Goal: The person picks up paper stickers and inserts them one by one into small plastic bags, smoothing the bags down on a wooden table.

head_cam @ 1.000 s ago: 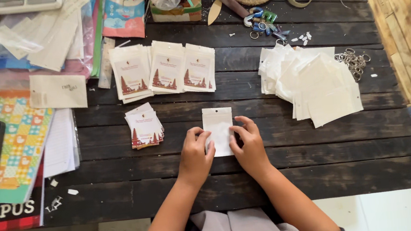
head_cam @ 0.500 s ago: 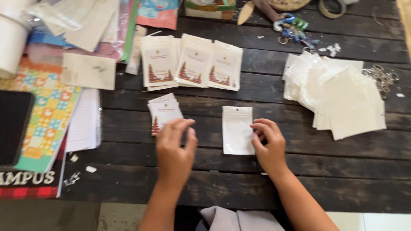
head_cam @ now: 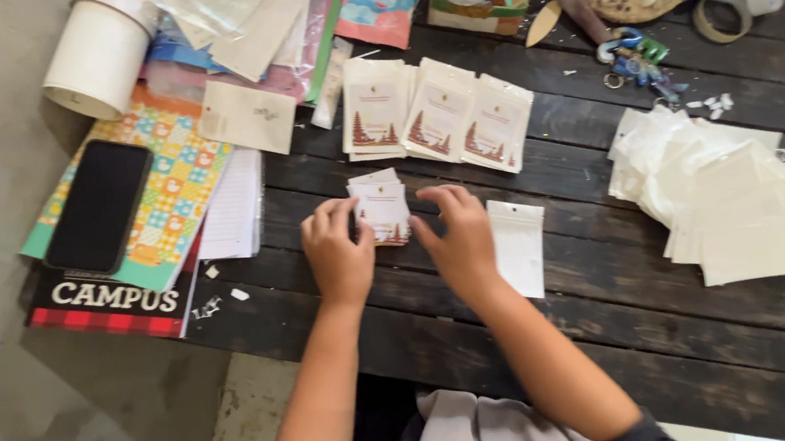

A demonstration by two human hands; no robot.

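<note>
Resting on rough dark planks of the bench [head_cam: 614, 324], a small stack of glossy printed cards [head_cam: 380, 207] stands with its long axis running away from the person. The left hand [head_cam: 338, 254] pinches its near-left corner; the right hand [head_cam: 460, 241] hovers just beside with its fingers spread. A flat white pouch [head_cam: 519, 249] lies just right; bare wood stays free nearer the person.

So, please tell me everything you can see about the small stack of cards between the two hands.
The small stack of cards lies flat on the dark wooden table, slightly fanned. The cards look like white paper, with red tree shapes printed along the lower edge and small print above, too small to read. The left hand has its fingers at the stack's left edge, and the right hand reaches its right side. A plain white pouch lies apart, to the right.
</note>
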